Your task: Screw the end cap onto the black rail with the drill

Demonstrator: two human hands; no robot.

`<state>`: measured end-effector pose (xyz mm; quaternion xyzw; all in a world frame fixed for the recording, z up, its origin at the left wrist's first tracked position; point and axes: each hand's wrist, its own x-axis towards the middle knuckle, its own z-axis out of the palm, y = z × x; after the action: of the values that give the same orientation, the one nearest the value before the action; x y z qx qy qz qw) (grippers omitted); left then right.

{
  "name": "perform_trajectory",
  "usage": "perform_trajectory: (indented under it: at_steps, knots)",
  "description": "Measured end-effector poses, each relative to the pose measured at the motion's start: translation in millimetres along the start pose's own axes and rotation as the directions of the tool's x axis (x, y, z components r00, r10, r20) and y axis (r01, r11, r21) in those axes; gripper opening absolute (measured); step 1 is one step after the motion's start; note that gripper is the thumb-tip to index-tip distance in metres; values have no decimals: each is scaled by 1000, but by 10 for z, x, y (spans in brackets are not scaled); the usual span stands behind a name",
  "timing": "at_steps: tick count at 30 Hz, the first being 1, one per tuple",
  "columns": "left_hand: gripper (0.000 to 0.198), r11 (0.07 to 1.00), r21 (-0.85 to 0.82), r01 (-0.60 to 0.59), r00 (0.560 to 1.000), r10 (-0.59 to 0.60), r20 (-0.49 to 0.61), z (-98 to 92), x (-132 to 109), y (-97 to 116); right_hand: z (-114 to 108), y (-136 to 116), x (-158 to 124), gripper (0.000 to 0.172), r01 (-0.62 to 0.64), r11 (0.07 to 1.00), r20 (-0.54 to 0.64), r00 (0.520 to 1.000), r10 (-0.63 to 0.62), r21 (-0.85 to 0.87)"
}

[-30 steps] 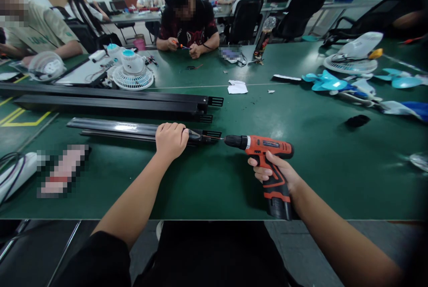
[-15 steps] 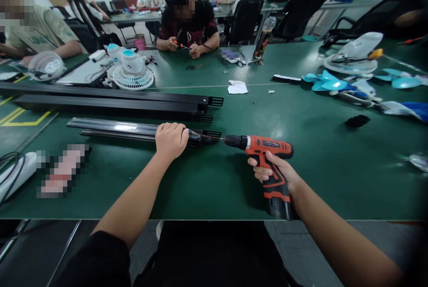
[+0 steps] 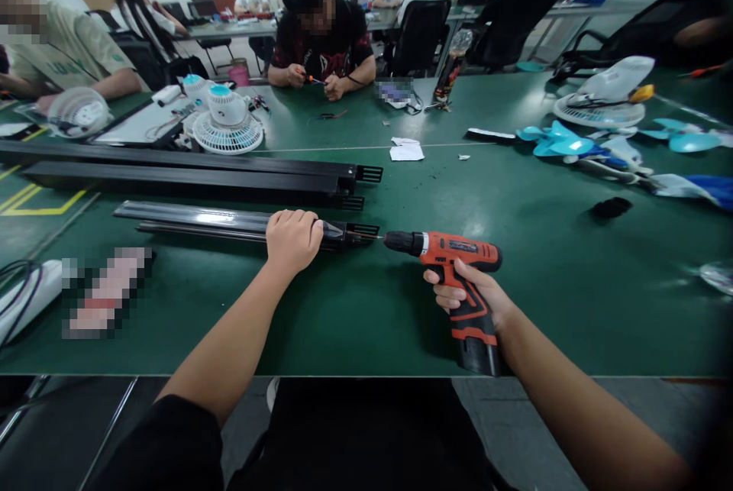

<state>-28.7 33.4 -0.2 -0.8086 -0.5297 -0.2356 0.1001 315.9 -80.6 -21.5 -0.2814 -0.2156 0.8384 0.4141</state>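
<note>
My right hand [image 3: 458,289] is wrapped round the handle of a red and black cordless drill [image 3: 458,248]. The drill lies level and points left, its thin bit reaching into the slotted end of a long black profile [image 3: 200,214]. Whether the bit touches a screw there is too small to tell. From above, my left hand [image 3: 294,241] grips this glossy profile near that same end, with the fingers closed over it. Two more long black profiles [image 3: 188,179] lie just behind, their slotted ends also facing right.
White fan parts [image 3: 227,128] stand at the back left, blue fan blades [image 3: 558,141] at the right. A paper scrap [image 3: 406,150] and a bottle [image 3: 452,67] are farther back on the green table [image 3: 355,323]. Opposite, a person [image 3: 321,40] holds a screwdriver.
</note>
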Motion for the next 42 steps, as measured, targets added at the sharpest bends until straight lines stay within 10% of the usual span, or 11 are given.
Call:
perform_trajectory:
  at_steps: [42]
  knots:
    - [45,1000,-6,9,1000,-9,7,33,-13,-24,11,-1,-3,35,22,999,-12,1000,-22,-33]
